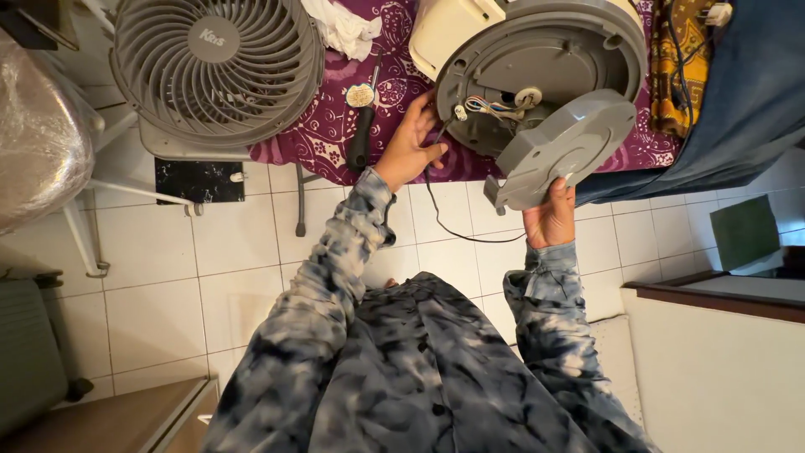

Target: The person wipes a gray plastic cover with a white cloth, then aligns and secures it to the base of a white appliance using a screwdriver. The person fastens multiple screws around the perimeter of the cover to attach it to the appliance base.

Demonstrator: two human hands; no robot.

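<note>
Tiles [151, 277] of pale floor fill the lower half of the view, and a purple patterned cloth [323, 134] covers the table at the top. On that cloth a grey fan [216, 67] stands to the left, a cream cooker [537, 63] lies tipped so that its grey round underside faces the camera, and a white rag [344, 29] lies bunched between the two. A blue cloth [738, 92] hangs at the right edge. The grey base cover [563, 151] is off the cooker and hangs just below the open underside, overlapping its lower right rim and tilted with its long axis running from lower left to upper right. The right hand [551, 218] holds this cover from below, fingers curled up around its lower edge. The left hand [409, 147] rests at the left rim of the underside, its fingers pressed together in a pinch on a thin black cord [453, 228], which loops down and right toward the cover. The exposed wires [490, 105] lie up and to the right of those fingers, nearer the left hand than the right. A black-handled screwdriver [362, 130] lies on the cloth just left of that hand, shaft pointing away from the person.
</note>
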